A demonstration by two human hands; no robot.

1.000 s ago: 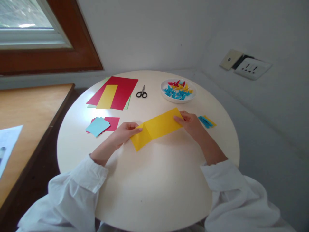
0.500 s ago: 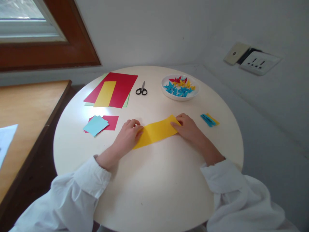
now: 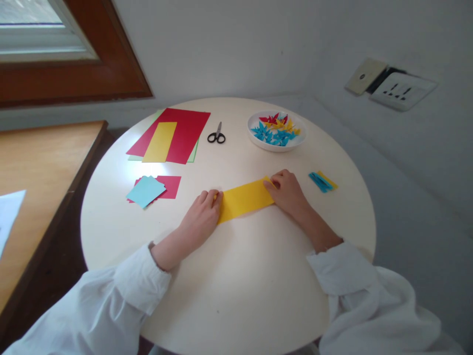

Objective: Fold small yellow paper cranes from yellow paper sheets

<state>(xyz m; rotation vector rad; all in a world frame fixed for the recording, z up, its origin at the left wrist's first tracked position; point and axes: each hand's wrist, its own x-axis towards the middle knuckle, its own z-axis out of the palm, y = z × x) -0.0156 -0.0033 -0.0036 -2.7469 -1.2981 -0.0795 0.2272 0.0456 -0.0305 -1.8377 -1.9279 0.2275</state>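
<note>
Fingers (image 3: 219,198) of left hand (image 3: 201,217) closed together on the left end of a plain yellow paper strip (image 3: 249,198); thumb placement unclear. Right hand (image 3: 291,195): thumb and fingers pinch the far right corner.

Support: round, off-white bench (image 3: 236,291). At its far left, a large red paper sheet (image 3: 190,133); at its far side, right of centre, a round white dish (image 3: 272,147) of small folded paper pieces.

Strip position: near mid-bench, directly between the hands, both touching it. Long axis runs left to right, right end angled slightly away from the person. Left hand covers more of it.

Appearance: bright yellow, nearly flat, straight-edged; faint crosswise tone change near left fingers, probably a crease.
</note>
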